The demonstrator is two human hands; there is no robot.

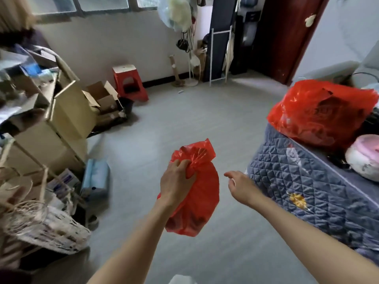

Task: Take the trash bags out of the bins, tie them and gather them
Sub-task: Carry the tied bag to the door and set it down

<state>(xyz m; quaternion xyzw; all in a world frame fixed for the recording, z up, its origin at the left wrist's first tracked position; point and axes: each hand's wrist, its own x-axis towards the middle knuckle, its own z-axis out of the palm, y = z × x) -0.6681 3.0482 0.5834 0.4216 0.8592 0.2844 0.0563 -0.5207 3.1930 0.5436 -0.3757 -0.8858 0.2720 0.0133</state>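
The left hand (178,181) squeezed the red bag (194,193) by its bunched neck above the floor (184,111), the right hand (239,186) hung loosely open alongside, so the one-handed hold might slip.

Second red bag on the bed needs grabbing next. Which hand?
Right. The right hand is empty, open, and nearer the big red bag on the quilted bed. The left hand is gripping the tied red bag by its neck.

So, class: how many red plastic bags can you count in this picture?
2. One small red bag hangs from the left hand over the floor; a larger red bag sits on the quilted bed at right. Clutter could hide others.
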